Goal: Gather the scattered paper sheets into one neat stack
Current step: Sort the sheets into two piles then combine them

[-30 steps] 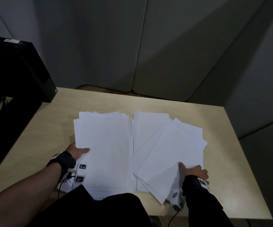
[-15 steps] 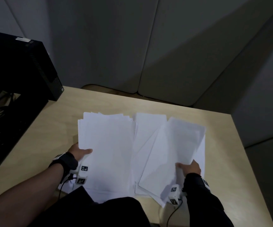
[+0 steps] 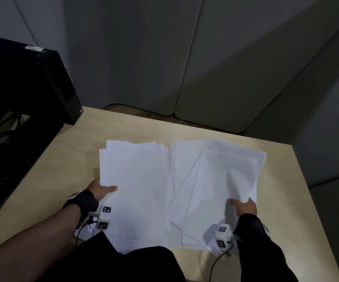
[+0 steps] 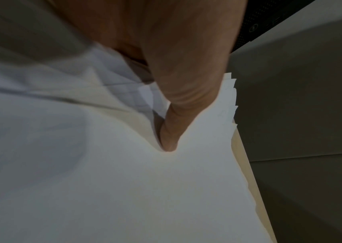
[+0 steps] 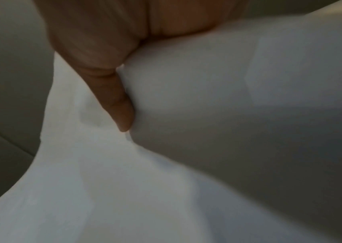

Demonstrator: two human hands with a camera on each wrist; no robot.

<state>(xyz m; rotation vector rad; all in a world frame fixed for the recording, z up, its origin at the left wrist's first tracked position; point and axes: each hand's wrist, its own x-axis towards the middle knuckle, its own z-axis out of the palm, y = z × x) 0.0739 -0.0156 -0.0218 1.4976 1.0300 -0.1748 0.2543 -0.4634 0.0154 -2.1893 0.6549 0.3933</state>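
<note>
White paper lies in two groups on the wooden table. Beyond and well left of the left hand a black computer tower stands at the table's far corner, with bare wood between. That hand pinches the left pile at its left edge, thumb on top, fingers hidden beneath; the pile's edges fan out unevenly. Just right of it, touching or overlapping, lie the looser right sheets, bowed up. The right hand grips their near right corner, thumb on top. Right of this hand open table runs to its edge.
</note>
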